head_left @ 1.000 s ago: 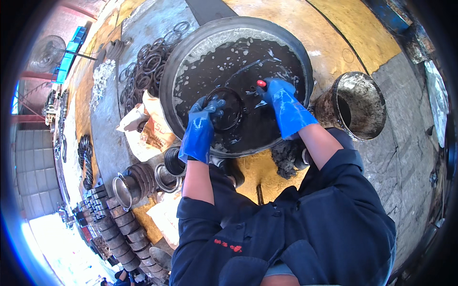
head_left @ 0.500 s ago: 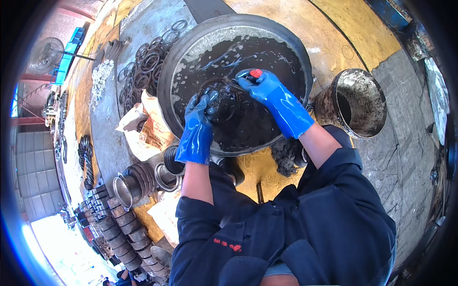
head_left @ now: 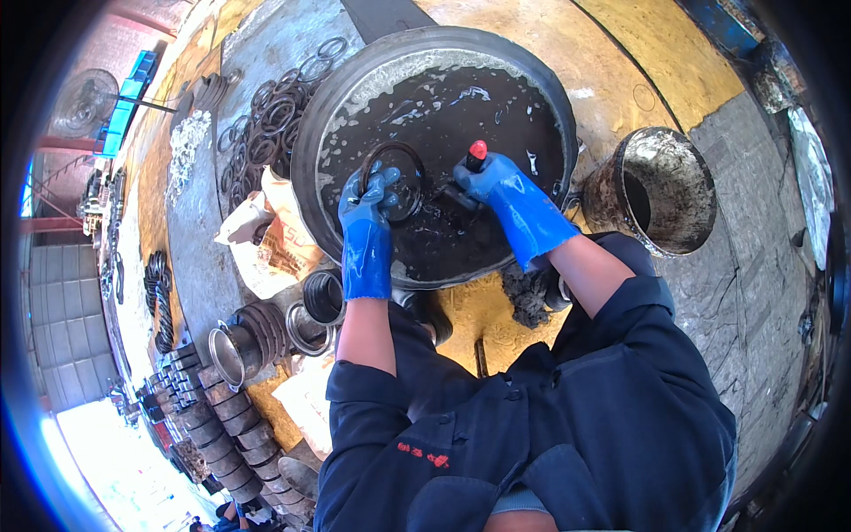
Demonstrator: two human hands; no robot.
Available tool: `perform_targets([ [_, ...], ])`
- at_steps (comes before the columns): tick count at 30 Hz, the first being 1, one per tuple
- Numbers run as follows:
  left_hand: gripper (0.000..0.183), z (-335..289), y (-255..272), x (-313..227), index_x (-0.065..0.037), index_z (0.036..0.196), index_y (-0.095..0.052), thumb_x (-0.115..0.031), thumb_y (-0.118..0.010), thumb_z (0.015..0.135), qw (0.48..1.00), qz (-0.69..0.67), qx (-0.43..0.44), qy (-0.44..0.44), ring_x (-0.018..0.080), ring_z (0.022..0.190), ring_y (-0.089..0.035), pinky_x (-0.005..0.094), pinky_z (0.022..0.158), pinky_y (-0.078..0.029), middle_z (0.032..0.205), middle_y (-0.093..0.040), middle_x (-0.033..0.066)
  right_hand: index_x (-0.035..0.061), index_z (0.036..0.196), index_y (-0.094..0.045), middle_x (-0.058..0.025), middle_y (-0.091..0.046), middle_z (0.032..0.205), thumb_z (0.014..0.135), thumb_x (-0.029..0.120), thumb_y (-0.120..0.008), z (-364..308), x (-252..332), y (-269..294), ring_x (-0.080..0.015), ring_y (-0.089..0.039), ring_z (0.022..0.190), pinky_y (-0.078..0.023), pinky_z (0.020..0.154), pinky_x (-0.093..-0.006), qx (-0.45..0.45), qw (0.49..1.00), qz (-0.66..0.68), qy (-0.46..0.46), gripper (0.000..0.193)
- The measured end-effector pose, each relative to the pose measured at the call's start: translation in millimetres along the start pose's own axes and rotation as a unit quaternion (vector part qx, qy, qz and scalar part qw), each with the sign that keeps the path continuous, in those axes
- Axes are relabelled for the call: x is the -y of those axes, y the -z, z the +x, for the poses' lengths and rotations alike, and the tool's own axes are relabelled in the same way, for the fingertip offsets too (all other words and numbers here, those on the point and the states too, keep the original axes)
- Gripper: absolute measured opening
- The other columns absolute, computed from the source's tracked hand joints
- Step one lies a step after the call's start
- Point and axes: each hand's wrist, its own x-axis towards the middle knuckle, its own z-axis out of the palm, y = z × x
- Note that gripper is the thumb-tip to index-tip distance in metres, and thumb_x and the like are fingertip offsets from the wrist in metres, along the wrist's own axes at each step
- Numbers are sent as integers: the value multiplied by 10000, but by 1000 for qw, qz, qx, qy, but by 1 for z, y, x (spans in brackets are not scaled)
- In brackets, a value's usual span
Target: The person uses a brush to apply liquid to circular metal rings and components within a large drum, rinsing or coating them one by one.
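My left hand (head_left: 368, 199), in a wet blue rubber glove, is closed on the left side of a thin dark ring (head_left: 390, 145). The ring is held over dark liquid (head_left: 452, 239) in a wide round basin (head_left: 310, 142). To the right of it, my right hand (head_left: 493, 181), gloved the same way, grips a tool by its black handle with a red end (head_left: 478, 149) pointing up. The tool's working end is dark against the liquid and I cannot make out its kind. A gap lies between the tool hand and the ring.
Many dark rings (head_left: 275, 115) lie heaped left of the basin, beside an open paper sack (head_left: 284, 239). A stained bucket (head_left: 660, 191) stands at the right. Stacked metal rings (head_left: 239, 350) and a dark clump (head_left: 529, 297) sit near my legs.
My right hand has drawn back a little to the right and down, away from the ring, and the tool handle stands more upright. The ring now shows clearly above the liquid.
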Motion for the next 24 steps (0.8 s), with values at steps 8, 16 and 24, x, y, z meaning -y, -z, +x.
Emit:
perform_targets([
  [8, 287, -1, -15, 6, -40, 1175, -622, -119, -635, 900, 1000, -15, 15, -4, 74, 544, -514, 190, 479, -349, 966, -727, 102, 146, 1094, -696, -98, -703, 1013, 898, 232, -643, -1, 14, -5, -207, -691, 896, -544, 802, -312, -32, 939, 43, 339, 221],
  [16, 290, -11, -23, -7, -26, 1171, -625, -99, -636, 891, 996, 53, 71, 8, 70, 468, -457, 197, 445, -331, 889, -722, 115, 47, 1079, -686, -104, -704, 1005, 863, 245, -682, 1, 9, -6, -182, -662, 900, -510, 812, -317, 88, 993, 74, 34, 293],
  [24, 285, -13, -18, -9, -28, 1158, -636, -101, -645, 882, 995, 32, 99, 2, 72, 476, -461, 202, 451, -343, 869, -718, 109, 98, 1112, -667, -75, -700, 1009, 852, 274, -686, -19, 25, -10, -194, -663, 854, -513, 783, -358, 160, 983, 89, -5, 315],
])
